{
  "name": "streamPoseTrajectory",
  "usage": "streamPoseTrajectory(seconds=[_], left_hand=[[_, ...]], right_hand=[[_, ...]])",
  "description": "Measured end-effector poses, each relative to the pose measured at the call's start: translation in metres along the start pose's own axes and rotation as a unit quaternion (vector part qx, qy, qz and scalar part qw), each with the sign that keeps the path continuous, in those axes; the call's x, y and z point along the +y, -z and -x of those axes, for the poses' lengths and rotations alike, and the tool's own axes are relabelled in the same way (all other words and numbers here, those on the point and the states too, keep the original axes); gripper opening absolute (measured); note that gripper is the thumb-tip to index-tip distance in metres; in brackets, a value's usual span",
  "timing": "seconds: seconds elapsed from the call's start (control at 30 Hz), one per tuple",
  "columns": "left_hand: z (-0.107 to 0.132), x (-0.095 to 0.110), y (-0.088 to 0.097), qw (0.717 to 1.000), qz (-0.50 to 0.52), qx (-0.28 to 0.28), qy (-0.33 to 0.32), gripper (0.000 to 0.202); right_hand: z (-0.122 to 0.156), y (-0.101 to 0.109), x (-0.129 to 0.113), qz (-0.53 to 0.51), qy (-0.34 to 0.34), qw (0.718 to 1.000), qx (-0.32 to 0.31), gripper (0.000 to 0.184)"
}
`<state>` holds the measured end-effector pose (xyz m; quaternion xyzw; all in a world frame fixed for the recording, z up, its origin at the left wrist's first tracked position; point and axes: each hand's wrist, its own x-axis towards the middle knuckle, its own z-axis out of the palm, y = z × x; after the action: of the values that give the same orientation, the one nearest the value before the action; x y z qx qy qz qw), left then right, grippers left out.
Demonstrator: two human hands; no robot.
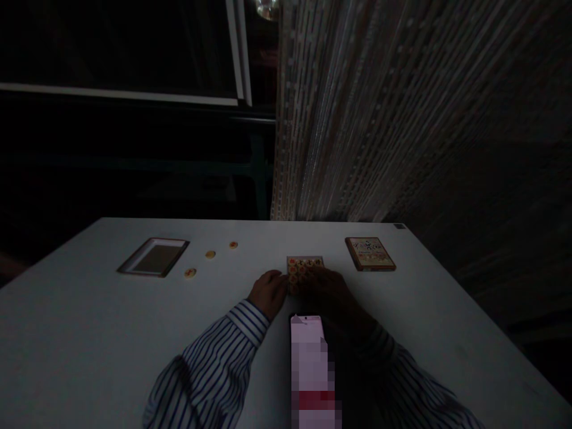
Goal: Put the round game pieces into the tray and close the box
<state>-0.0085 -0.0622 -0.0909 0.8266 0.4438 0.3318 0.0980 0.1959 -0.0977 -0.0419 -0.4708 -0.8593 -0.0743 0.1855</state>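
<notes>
1. Plainly, the shallow open box (pixel 154 256) at the left of the frame sits on the white table (pixel 80 310), well apart from the work.
2. Three loose pieces (pixel 210 254), round and spread out left of centre, lie flat; each would probably lift best by its edge.
3. The left hand (pixel 269 293), near the centre, has its fingers loosely curled at the left edge of the small tray; whether it grips, I cannot tell. Light, steady contact there should keep the tray from sliding.
4. The small tray (pixel 305 257), at the centre, holds rows of packed pieces (pixel 301 270), faces up; pressing each down level looks wise.
5. The phone (pixel 307 351) lies just below the tray, so low wrists could nudge it.
6. The right hand (pixel 328 292) covers the tray's right part; shadow hides its fingertips, so I cannot tell its hold. Raising the palm would uncover the faces.
7. The printed box (pixel 370 253), right of centre, lies apart.
</notes>
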Motion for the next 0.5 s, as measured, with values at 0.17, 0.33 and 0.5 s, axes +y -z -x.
streamPoseTrajectory(seconds=[0.17, 0.33, 0.5], left_hand=[[0.0002, 0.0009, -0.0011, 0.999, -0.038, -0.013, -0.004, 0.034], [-0.0002, 0.0005, -0.0023, 0.998, -0.062, -0.012, -0.007, 0.034], [-0.0005, 0.0003, -0.0022, 0.997, -0.073, -0.018, -0.014, 0.032]], right_hand=[[-0.0054, -0.0052, -0.0111, 0.018, 0.002, 1.000, -0.005, 0.029], [-0.0065, -0.0056, -0.0125, 0.026, 0.004, 1.000, -0.012, 0.029], [-0.0060, -0.0079, -0.0132, 0.035, 0.004, 0.999, -0.016, 0.031]])
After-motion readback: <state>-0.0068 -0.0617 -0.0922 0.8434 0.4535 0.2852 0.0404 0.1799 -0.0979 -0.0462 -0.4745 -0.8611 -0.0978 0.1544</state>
